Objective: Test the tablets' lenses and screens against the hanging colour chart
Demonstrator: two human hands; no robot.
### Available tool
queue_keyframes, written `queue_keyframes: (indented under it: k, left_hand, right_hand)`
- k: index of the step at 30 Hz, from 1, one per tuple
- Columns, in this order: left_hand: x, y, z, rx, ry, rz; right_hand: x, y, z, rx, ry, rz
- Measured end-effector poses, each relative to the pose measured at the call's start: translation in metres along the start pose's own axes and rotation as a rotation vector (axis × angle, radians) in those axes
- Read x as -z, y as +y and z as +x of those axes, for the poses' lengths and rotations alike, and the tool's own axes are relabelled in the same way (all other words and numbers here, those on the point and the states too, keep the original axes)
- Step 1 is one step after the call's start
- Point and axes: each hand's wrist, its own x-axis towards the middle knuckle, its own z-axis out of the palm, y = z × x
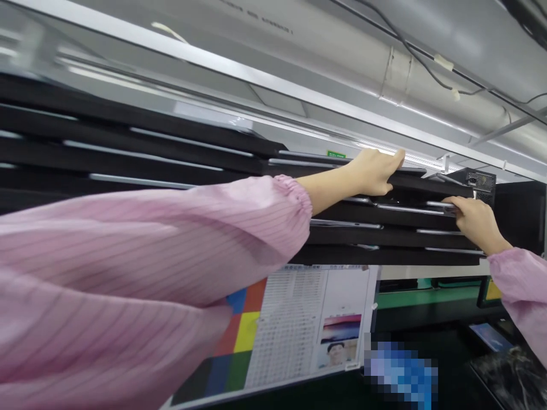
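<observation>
A black layered rack runs across the view, tilted, with thin silver-edged flat devices lying in its tiers. My left hand lies against the upper tiers, fingers over a silver edge and thumb below it. Whether it grips anything, I cannot tell. My right hand pinches the end of one silver-edged device at the rack's right end. Pink striped sleeves cover both arms, the left one filling the lower left of the view.
A printed chart with colour squares stands below the rack, next to a pixelated blue patch. A perforated metal box sits beyond the rack's right end. Above run a pale duct and loose black cables.
</observation>
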Motion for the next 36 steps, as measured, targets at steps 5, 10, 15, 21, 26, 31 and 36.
queue_keyframes:
  k: [5, 10, 15, 21, 26, 31, 36]
  left_hand:
    - [-0.004, -0.002, 0.0, -0.007, 0.013, -0.004]
    - [-0.004, -0.006, 0.001, 0.0, 0.052, -0.037]
    - [0.0, -0.006, -0.002, 0.009, 0.063, -0.059]
    - [0.002, -0.001, 0.003, 0.015, 0.024, -0.042]
    - [-0.001, 0.002, 0.007, 0.007, -0.013, -0.012]
    - [-0.001, 0.002, 0.007, -0.005, -0.022, 0.02]
    - [-0.003, 0.0, 0.007, -0.022, -0.004, 0.016]
  right_hand:
    - [0.005, 0.012, -0.007, -0.015, 0.037, -0.03]
    - [0.016, 0.027, -0.016, -0.001, 0.072, -0.048]
    - [0.04, 0.062, -0.031, 0.015, 0.102, -0.193]
    - [0.081, 0.092, -0.058, 0.128, 0.078, -0.352]
    - [0.077, 0.075, -0.054, 0.209, 0.064, -0.382]
    - [0.052, 0.055, -0.036, 0.122, -0.1, -0.219]
    - [0.038, 0.049, -0.037, 0.067, -0.101, -0.159]
